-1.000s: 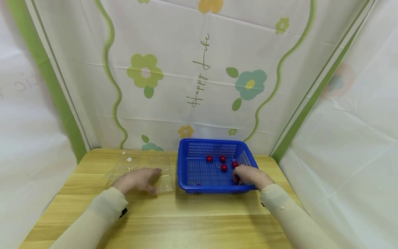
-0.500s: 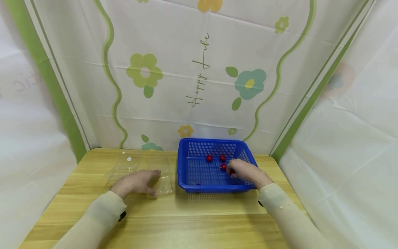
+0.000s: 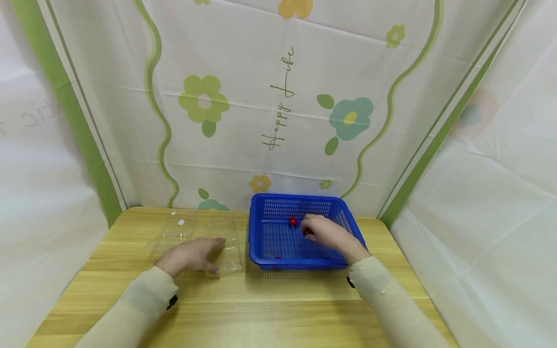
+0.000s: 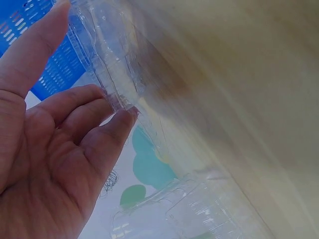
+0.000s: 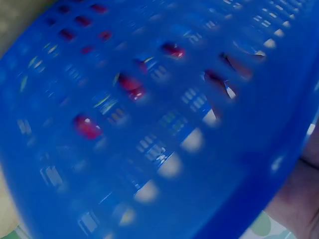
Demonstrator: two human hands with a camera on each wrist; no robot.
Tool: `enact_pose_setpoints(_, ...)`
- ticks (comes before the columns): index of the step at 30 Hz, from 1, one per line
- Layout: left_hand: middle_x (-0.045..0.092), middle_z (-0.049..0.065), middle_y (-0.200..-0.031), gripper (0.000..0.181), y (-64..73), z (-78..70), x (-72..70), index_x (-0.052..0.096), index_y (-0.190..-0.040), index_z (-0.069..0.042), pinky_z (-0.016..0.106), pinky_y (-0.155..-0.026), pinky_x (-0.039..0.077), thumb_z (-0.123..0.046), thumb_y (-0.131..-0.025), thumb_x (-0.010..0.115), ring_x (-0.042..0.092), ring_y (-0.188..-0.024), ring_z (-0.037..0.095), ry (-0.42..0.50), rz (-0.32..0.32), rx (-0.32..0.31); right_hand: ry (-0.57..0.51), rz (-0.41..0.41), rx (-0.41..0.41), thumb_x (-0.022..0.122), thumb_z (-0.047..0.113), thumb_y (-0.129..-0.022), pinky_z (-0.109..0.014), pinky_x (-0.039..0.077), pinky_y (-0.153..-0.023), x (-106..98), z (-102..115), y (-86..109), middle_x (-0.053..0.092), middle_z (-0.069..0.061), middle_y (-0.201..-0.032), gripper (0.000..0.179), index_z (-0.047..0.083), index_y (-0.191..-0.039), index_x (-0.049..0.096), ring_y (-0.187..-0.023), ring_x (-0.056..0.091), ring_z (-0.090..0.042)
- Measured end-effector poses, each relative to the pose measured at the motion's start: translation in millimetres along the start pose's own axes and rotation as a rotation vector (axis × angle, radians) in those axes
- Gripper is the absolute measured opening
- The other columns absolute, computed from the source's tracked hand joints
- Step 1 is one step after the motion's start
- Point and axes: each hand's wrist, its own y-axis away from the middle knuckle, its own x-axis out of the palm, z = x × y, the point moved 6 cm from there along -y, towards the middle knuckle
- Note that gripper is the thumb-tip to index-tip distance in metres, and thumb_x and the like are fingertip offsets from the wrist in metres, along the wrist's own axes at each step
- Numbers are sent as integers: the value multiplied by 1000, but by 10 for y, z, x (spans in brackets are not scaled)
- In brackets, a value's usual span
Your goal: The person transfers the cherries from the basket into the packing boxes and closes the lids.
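In the head view my right hand (image 3: pixel 324 232) is inside the blue plastic basket (image 3: pixel 256 241), fingers curled round a red cherry (image 3: pixel 307 232). Another cherry (image 3: pixel 293 222) lies just left of it, and parts of others show by the front wall. The right wrist view is blurred; red cherries (image 5: pixel 87 127) show through the slotted blue wall. My left hand (image 3: pixel 191 256), thumb and fingers spread, touches the edge of a clear plastic box (image 3: pixel 230 251). Close up, the fingertips (image 4: pixel 124 117) of my left hand rest against the box's rim.
A second clear plastic piece (image 3: pixel 176 232) with a white sticker, perhaps the lid, lies left of the box. The wooden table (image 3: pixel 261 309) ends at a patterned curtain (image 3: pixel 243 159) behind the basket, with more curtain at both sides.
My right hand has moved left and slightly back through the basket. It now hides cherries that showed earlier in the middle and at the right. My left hand has stayed nearly still.
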Motion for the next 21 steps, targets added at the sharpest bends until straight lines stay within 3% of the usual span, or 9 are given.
enact_pose_setpoints(6, 59, 30, -175, 94, 1, -5, -2, 50, -172, 7, 72, -137, 45, -21, -96, 99, 56, -163, 56, -8, -2, 1, -34, -38, 13, 85, 2, -106, -38, 72, -94, -42, 153, -93, 81, -8, -124, 16, 8, -121, 85, -112, 79, -24)
enact_pose_setpoints(21, 59, 30, -175, 95, -2, -18, -9, 50, -172, 7, 71, -138, 46, -21, -97, 99, 55, -163, 56, -16, 3, -9, -59, -140, -21, 83, 9, -110, -42, 72, -104, -161, 522, -309, 79, -7, -132, 18, 11, -128, 82, -120, 80, -26)
